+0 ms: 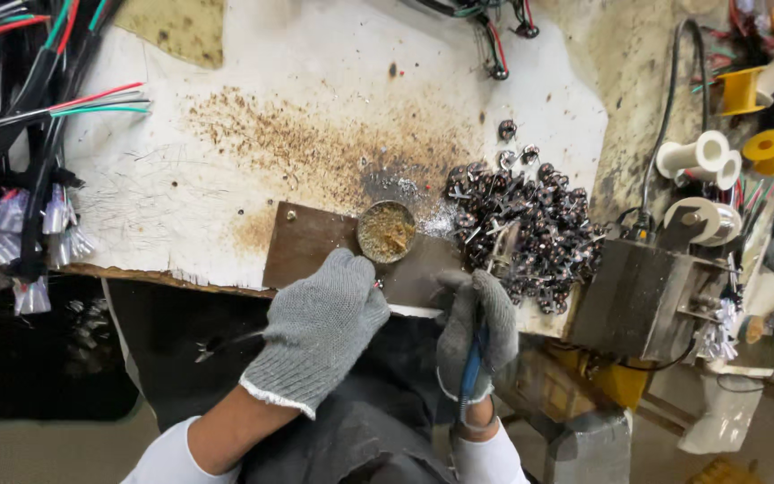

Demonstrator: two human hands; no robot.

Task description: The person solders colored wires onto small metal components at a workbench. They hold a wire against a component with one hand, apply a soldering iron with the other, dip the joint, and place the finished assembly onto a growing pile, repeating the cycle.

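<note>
Both my hands wear grey knit gloves at the near edge of a stained white workbench (315,99). My left hand (320,327) is closed over something small by a round tin of brownish paste (386,230); a thin wire runs from under it to the left, and what it holds is hidden. My right hand (478,332) grips a blue-handled soldering iron (470,372), its tip hidden near a heap of small dark metal parts (530,229). The tin sits on a brown board (311,246).
Bundles of black, red and green wires (42,108) hang at the left. A grey metal box (642,296) stands right of the heap, with white and yellow spools (718,152) behind it. Scorch marks and solder splatter cover the bench centre.
</note>
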